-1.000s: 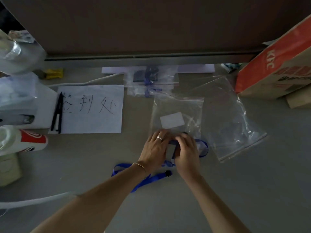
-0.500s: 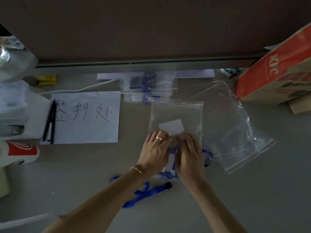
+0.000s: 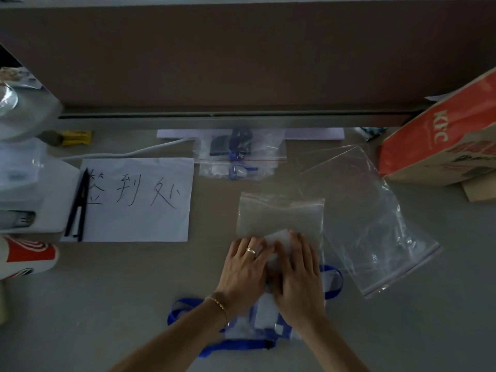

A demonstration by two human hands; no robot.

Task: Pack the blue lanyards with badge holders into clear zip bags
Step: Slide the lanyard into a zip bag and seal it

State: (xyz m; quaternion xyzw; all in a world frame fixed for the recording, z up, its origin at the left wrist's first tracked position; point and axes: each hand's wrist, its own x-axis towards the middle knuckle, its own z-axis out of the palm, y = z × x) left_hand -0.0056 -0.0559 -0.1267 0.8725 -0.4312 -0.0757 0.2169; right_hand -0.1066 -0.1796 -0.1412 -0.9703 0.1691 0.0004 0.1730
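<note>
Both hands are down on the grey table (image 3: 375,331), side by side at the mouth of the small clear zip bag (image 3: 281,213). My left hand (image 3: 243,272), ring on one finger, lies flat with the fingers stretched forward onto the bag's near edge. The right hand (image 3: 298,275) sits just beside it, fingers also extended and pressing down on the plastic; neither one curls round anything that I can see. Under the palms there's a pale badge holder (image 3: 268,315), partly hidden, and whether it is inside the bag I cannot tell. The blue lanyard (image 3: 236,347) trails out below the wrists, with loops showing left and right of the hands. A larger clear zip bag (image 3: 375,224) lies to the right, touching the small one. Farther back, a packed bag (image 3: 239,157) with a lanyard inside rests near the wall. Left of that, a white sheet (image 3: 139,200) with handwriting and a black pen (image 3: 77,208) across its edge. An orange KFC box (image 3: 440,138) stands far right.
</note>
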